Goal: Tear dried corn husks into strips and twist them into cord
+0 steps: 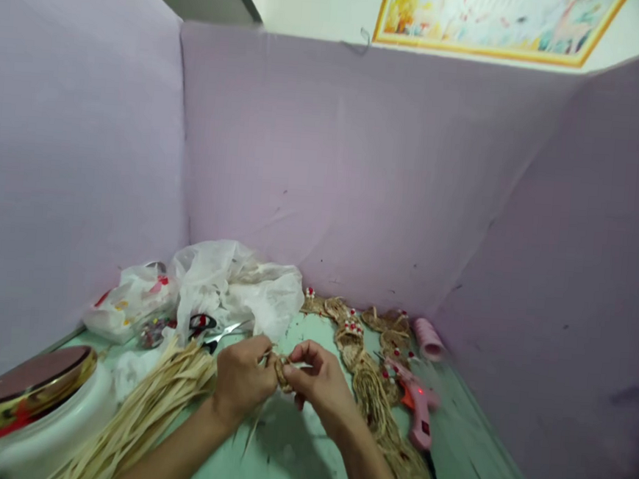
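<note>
Between my two hands is a small braided straw piece (pixel 282 373), curled into a loop. My left hand (pixel 243 377) is closed in a fist around its left side. On its right side, my right hand (pixel 316 383) pinches it with thumb and fingers. Thin loose strands hang below the piece toward the table. Left of my left hand lies a bundle of pale straw strips (pixel 157 396). To the right of my right hand runs a row of braided straw pieces (pixel 371 384), some with red and white beads.
A pink glue gun (pixel 421 413) with a red light lies at right, near a pink thread spool (pixel 429 340). Scissors (pixel 223 335) lie before white plastic bags (pixel 233 281). A white jar (pixel 61 426) with a gold-rimmed lid (pixel 37 380) stands at left. Lilac walls (pixel 325 166) enclose the green table (pixel 280 458).
</note>
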### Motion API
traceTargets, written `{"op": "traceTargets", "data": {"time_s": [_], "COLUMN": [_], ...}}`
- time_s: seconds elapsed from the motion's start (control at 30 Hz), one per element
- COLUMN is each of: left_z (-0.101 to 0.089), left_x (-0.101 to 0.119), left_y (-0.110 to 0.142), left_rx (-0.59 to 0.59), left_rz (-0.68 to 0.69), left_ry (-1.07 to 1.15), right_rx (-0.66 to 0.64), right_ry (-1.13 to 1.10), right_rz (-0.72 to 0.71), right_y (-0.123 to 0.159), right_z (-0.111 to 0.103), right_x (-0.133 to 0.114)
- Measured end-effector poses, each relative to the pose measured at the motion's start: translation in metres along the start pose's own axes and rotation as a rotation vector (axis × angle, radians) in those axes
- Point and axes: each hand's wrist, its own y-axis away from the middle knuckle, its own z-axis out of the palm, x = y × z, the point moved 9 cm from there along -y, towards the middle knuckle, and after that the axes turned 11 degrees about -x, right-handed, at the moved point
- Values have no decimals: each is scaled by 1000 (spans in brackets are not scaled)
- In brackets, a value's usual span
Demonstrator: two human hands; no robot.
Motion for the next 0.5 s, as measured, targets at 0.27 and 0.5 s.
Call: {"op": "traceTargets", "data": {"time_s": [0.27,0.5], "left_z": [-17,-13], "left_x": [7,1], "left_y": [6,10], "left_rx": [225,239], "left_rz": [88,28], "left_ry": [12,61], "right_rx": [128,-59], "right_ry": [124,216], "right_rz": [33,4], "right_y": [-2,-5], "right_z": [-10,4], "right_x": [1,0]}}
